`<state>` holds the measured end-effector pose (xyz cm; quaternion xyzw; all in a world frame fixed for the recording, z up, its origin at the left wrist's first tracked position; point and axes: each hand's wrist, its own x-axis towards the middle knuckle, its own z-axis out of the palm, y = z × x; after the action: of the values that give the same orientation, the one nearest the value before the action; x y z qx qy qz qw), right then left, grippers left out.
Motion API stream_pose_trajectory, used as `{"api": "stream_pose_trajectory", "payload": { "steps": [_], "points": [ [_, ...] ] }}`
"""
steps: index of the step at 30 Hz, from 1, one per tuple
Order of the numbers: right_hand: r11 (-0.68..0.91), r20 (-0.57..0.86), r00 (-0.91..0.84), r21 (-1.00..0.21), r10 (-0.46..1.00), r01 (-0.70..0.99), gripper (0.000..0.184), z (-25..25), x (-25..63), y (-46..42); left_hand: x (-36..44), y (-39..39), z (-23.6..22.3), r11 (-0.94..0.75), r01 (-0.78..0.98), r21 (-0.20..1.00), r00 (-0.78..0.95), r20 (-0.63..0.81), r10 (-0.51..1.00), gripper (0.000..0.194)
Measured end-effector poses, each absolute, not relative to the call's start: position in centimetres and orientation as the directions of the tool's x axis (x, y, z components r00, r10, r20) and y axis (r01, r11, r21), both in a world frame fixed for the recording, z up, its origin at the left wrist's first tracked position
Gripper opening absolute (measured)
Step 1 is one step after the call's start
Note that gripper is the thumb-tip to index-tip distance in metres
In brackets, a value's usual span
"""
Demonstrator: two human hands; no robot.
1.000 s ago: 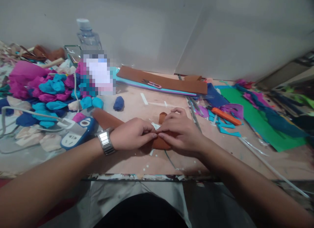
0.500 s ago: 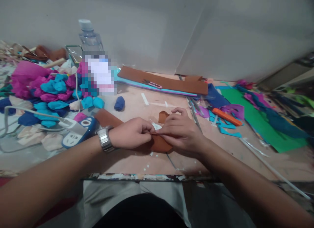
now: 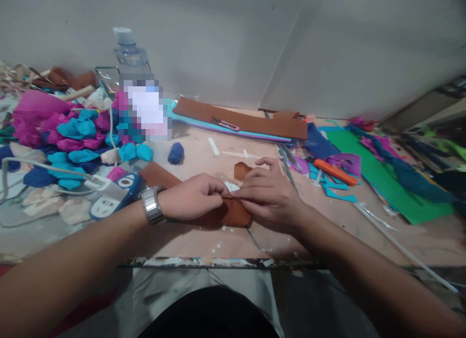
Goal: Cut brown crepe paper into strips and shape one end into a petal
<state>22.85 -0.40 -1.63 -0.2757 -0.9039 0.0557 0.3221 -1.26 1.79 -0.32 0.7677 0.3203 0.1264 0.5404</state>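
Observation:
A piece of brown crepe paper (image 3: pixel 235 213) lies on the table under both hands, its upper edge lifted. My left hand (image 3: pixel 194 197), with a metal watch on the wrist, pinches that edge from the left. Fingers of my right hand (image 3: pixel 271 195) close on the same edge from the right, fingertips almost meeting the left thumb. A small white piece (image 3: pixel 232 186) shows just behind the fingertips; I cannot tell what it is. Beyond it sits a small brown paper piece (image 3: pixel 241 170). Another brown strip (image 3: pixel 160 175) reaches out from behind the left wrist.
Crumpled pink and blue paper pieces (image 3: pixel 80 127) heap at the left, beside a blue-white power socket (image 3: pixel 112 197). A clear bottle (image 3: pixel 131 56) stands behind a blurred-out phone-like object. Folded brown paper (image 3: pixel 247 119), an orange cutter (image 3: pixel 335 172) and green sheets (image 3: pixel 386 175) lie back and right.
Both hands keep their pinch on the brown paper, with the right fingers shifting only slightly. The whole view has moved a little.

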Motion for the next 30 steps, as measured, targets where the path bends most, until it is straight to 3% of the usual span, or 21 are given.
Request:
{"api": "stream_pose_trajectory", "payload": {
  "steps": [8,17,20,24,30],
  "points": [
    [0.844,0.54,-0.651,-0.281,0.533,0.457,0.021,-1.61,22.93,-0.34,-1.17,1.74,-0.67,-0.163,0.322,0.933,0.776,-0.161,0.61,0.012],
    [0.858,0.552,-0.66,-0.266,0.509,0.44,0.019,-1.61,23.0,-0.34,-1.32,1.88,0.12,-0.15,0.312,0.938,0.803,-0.176,0.569,0.022],
    [0.858,0.552,-0.66,-0.267,0.51,0.439,0.018,-1.56,23.01,-0.34,-1.21,1.84,0.16,-0.15,0.306,0.94,0.794,-0.165,0.585,0.014],
    [0.854,0.544,-0.661,-0.279,0.517,0.439,0.014,-1.57,22.99,-0.26,-1.14,1.75,-0.22,-0.19,0.315,0.93,0.766,-0.131,0.63,0.036],
    [0.828,0.539,-0.631,-0.316,0.558,0.463,0.008,-1.69,22.81,-0.21,-1.24,1.83,-0.65,-0.205,0.306,0.93,0.783,-0.124,0.609,0.028]
  ]
}}
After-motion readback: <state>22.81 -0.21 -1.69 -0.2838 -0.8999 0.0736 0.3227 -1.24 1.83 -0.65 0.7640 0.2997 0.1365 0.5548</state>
